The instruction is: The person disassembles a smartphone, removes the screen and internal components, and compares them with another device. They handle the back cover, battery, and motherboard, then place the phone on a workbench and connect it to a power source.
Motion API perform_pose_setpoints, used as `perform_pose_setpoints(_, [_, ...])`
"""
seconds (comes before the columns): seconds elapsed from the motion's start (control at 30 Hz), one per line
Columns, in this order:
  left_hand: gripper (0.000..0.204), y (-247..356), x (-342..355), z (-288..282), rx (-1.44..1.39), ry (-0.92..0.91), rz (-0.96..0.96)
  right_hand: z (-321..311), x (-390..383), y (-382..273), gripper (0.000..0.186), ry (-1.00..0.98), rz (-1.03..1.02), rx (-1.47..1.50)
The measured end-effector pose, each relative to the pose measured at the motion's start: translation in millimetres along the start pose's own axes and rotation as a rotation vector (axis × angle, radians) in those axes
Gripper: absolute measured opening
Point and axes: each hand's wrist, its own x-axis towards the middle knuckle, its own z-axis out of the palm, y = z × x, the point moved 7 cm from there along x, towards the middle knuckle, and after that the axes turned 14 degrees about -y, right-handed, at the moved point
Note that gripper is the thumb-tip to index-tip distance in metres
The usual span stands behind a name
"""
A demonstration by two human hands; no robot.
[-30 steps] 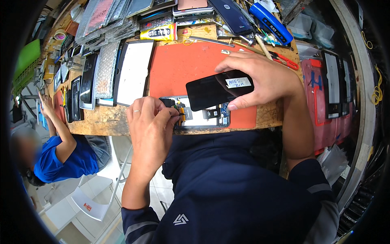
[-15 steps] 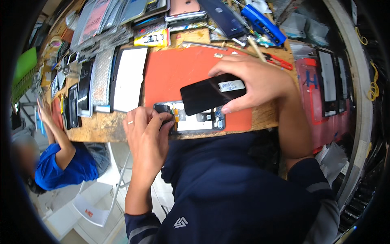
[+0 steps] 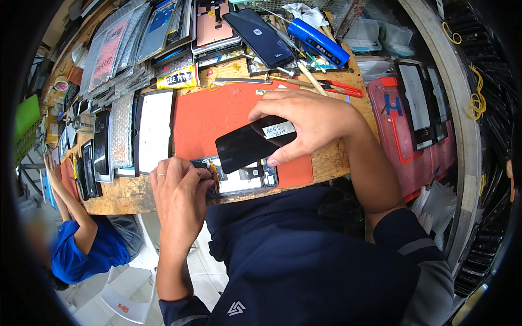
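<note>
My right hand [image 3: 318,120] grips a black phone screen [image 3: 239,149] by its right end, thumb below and fingers above. A white handwritten label [image 3: 278,130] is stuck on the screen. The screen is tilted over an opened phone body [image 3: 244,182], whose inner parts show, and hides part of it. The phone body lies at the near edge of an orange-red mat [image 3: 209,106]. At its left end, my left hand [image 3: 176,190] has thumb and fingers pinched together beside an orange flex cable [image 3: 214,175]. What those fingertips hold is hidden.
A white panel with a dark edge [image 3: 155,130] and bubble-wrapped pieces [image 3: 120,130] lie left of the mat. Behind are a yellow glue tube [image 3: 178,79], a dark phone [image 3: 260,37], a blue tool [image 3: 318,43] and red-handled pliers [image 3: 342,88]. A person in blue [image 3: 92,244] sits at left.
The whole view has shifted, so the bench sits further left and the phone lower. Both hands keep nearly the same places around the phone body, with the screen still held above it.
</note>
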Motion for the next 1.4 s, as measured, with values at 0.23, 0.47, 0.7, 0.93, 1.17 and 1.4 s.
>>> perform_pose_setpoints(0.23, [0.014,4.0,-3.0,-0.1,0.000,0.030,-0.001,1.1,0.0,-1.3,0.071,-0.020,0.012,-0.001])
perform_pose_setpoints(0.47, [0.015,-3.1,7.4,2.6,-0.060,-0.068,-0.050,0.4,1.5,1.5,0.070,0.009,-0.010,0.011])
perform_pose_setpoints(0.7, [0.017,-41.0,-10.1,-4.6,-0.499,0.162,-0.148,-14.4,1.4,-5.3,0.069,0.156,-0.090,0.056])
perform_pose_setpoints(0.93, [0.021,-54.5,-27.8,-22.5,-0.904,0.513,-0.083,-26.8,-3.2,-0.1,0.053,0.260,-0.233,0.568])
perform_pose_setpoints(1.17, [0.039,16.5,78.9,-33.7,-1.123,0.186,0.342,-0.2,6.5,-9.1,0.057,0.008,-0.233,0.997])
perform_pose_setpoints(1.4, [0.020,6.5,136.7,-25.7,-1.128,-0.023,0.340,-6.3,9.3,7.6,0.036,0.202,-0.141,0.943])
